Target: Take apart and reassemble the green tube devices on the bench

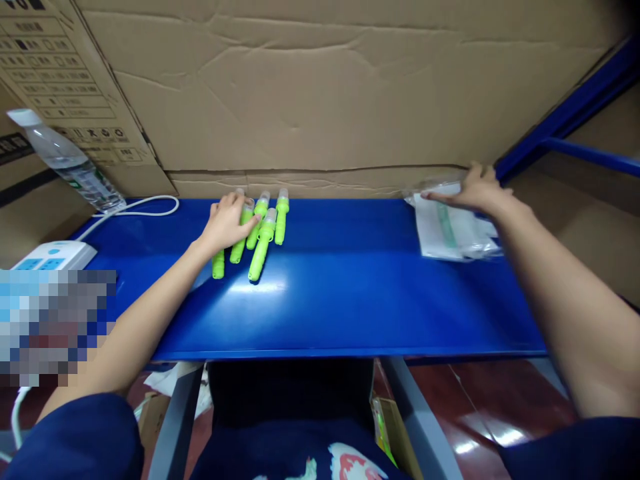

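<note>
Several bright green pens (261, 239) with clear caps lie side by side on the blue table (340, 287), near its far left. My left hand (226, 223) rests on top of them, fingers stretched and laid flat across the leftmost ones. At the far right, a stack of clear plastic bags (453, 230) with white inserts lies on the table. My right hand (477, 190) lies on the far edge of that stack, fingers spread and pressed down on the topmost bag.
A large cardboard box wall (320, 93) stands right behind the table. A plastic water bottle (70, 163) leans at the far left. A white power strip (53, 257) with its cable (145, 203) sits at the left edge. A blue rack frame (575, 127) rises at the right.
</note>
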A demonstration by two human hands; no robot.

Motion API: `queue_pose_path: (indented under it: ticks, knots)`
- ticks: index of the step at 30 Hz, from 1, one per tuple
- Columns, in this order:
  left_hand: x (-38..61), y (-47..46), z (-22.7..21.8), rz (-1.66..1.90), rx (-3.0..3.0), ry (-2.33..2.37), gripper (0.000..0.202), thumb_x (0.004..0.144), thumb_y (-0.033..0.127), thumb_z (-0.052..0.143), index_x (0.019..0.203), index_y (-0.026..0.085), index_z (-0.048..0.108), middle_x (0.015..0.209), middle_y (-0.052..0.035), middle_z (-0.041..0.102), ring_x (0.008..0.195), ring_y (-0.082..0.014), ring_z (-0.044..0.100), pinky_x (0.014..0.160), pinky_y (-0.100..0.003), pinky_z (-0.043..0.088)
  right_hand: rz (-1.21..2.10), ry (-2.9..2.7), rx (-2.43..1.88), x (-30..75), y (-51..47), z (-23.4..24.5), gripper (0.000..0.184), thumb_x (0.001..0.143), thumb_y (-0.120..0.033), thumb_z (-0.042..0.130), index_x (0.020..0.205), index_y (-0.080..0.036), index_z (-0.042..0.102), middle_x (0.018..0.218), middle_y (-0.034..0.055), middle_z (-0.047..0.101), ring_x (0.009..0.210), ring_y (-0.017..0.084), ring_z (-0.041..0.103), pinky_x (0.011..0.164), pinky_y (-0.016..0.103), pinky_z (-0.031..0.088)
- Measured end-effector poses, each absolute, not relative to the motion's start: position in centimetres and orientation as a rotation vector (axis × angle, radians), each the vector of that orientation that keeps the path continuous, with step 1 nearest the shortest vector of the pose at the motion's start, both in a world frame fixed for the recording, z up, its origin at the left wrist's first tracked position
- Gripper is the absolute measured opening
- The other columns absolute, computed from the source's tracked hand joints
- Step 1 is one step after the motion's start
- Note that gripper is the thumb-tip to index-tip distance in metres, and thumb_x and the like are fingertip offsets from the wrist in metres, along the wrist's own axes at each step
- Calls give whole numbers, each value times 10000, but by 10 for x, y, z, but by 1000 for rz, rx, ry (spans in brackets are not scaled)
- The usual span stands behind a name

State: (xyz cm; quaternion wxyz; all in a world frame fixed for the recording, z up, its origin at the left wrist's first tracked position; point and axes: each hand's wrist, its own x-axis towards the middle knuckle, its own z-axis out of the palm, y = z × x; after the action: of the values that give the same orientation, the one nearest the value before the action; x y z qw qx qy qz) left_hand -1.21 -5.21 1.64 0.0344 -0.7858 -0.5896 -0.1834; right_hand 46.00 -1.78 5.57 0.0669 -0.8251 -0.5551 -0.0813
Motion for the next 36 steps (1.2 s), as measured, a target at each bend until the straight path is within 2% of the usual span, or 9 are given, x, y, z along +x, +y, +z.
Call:
queue_pose_path:
  ticks: [2, 5, 9, 14, 20, 24, 30, 33, 36]
  knots:
    - [6, -60, 18, -515, -2433, -1743, 473, 942, 492, 471, 1272, 166, 565, 1344, -189, 590, 1312, -389, 506, 1095, -546, 382, -239, -1752, -2191, 427, -30, 69, 938, 989, -650, 430, 1580, 43, 208, 1553, 448, 218, 1517, 392, 247, 1043, 482, 324]
    - [30, -71, 17, -394, -2426, -1754, 465, 968, 422, 450, 1323, 131, 521, 1311, -203, 613, 1270, -399, 557, 1085, -538, 395, -134, -1986, -1842, 364, -49, 71, 556, 1043, -368, 465, 1442, 19, 470, 1417, 319, 529, 1368, 329, 481, 1102, 402, 353]
    - [46, -78, 15, -282, -2449, -1850, 453, 989, 392, 427, 1338, 115, 505, 1237, -201, 662, 1140, -377, 651, 953, -469, 496, 153, -2358, -1591, 283, -63, 38, 350, 1024, -326, 452, 1269, -177, 652, 1266, 148, 680, 1183, 321, 617, 1006, 426, 472]
    - [41, -67, 21, -370, -2450, -1817, 400, 1011, 346, 377, 1307, 142, 552, 1165, -154, 698, 1091, -322, 673, 968, -441, 490, 159, -2447, -1500, 225, -47, 5, 459, 1050, -329, 322, 1442, -257, 550, 1311, 146, 597, 1126, 306, 645, 924, 419, 520]
    - [29, -44, 18, -102, -2602, -1458, 500, 880, 139, 476, 1368, 178, 579, 1385, -164, 575, 1322, -332, 531, 1095, -480, 397, 188, -2573, -1593, 211, -27, 4, 456, 1046, -326, 314, 1401, -236, 586, 1281, 177, 579, 1152, 338, 627, 924, 447, 516]
    - [22, -32, 17, -55, -2709, -1404, 501, 879, 272, 554, 1376, 232, 596, 1471, -132, 530, 1396, -326, 466, 1171, -513, 314, 145, -2588, -1613, 232, -33, 4, 435, 1045, -343, 327, 1355, -221, 607, 1281, 169, 595, 1163, 339, 618, 920, 441, 511]
    - [4, -6, 19, -21, -2624, -1680, 651, 927, 562, 520, 1515, 287, 466, 1691, -98, 249, 1575, -381, 147, 1238, -626, 95, 111, -2445, -1856, 278, -52, 6, 546, 1064, -481, 275, 1334, -172, 635, 1257, 205, 619, 1158, 371, 627, 933, 485, 495]
    - [5, 0, 13, -9, -2634, -1776, 659, 966, 591, 449, 1552, 293, 400, 1704, -96, 212, 1575, -365, 172, 1239, -638, 92, 6, -2350, -1906, 282, -64, 6, 627, 1063, -531, 260, 1277, -101, 663, 1435, 276, 507, 1319, 434, 516, 1016, 567, 435]
    - [15, -3, 8, -17, -2626, -1801, 645, 984, 581, 424, 1559, 291, 383, 1711, -101, 186, 1581, -344, 172, 1249, -621, 99, -59, -2360, -1709, 272, -77, 2, 601, 1055, -554, 315, 1174, -100, 692, 1569, 259, 384, 1448, 413, 381, 1103, 571, 361]
